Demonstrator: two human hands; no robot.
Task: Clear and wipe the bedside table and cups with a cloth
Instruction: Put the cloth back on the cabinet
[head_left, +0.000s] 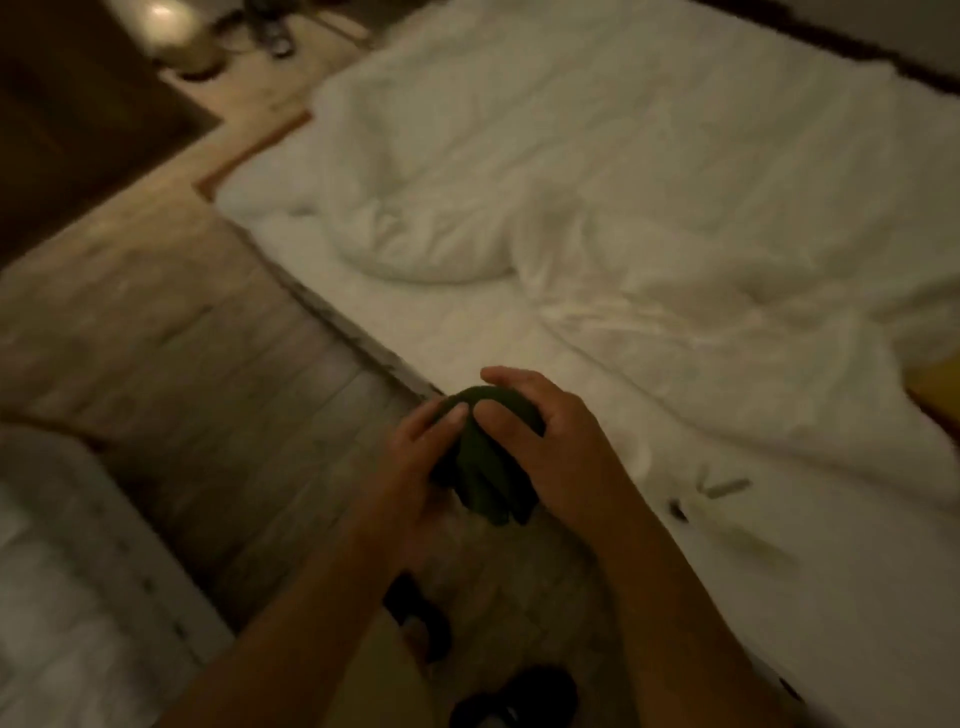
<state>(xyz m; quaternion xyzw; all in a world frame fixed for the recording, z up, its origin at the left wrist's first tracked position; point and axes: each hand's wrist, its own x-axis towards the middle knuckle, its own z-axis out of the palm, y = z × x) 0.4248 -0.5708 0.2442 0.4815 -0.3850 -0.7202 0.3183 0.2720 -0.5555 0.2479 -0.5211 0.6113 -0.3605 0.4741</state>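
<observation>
A dark green cloth (485, 467) is bunched between both my hands, low in the middle of the dim, blurred view. My left hand (415, 462) grips it from the left, thumb on top. My right hand (550, 441) curls over it from the right, fingers wrapped across its top. The cloth seems wrapped around something rounded, but what lies under it is hidden. The bedside table (270, 98) lies far off at the top left, by the head of the bed. No cup can be made out.
A bed with a rumpled white duvet (597, 182) fills the right and centre. Wooden floor (182, 322) runs along its left side. A lit lamp (171, 31) glows at top left. A pale piece of furniture (62, 571) stands at bottom left. Dark slippers (514, 696) are at my feet.
</observation>
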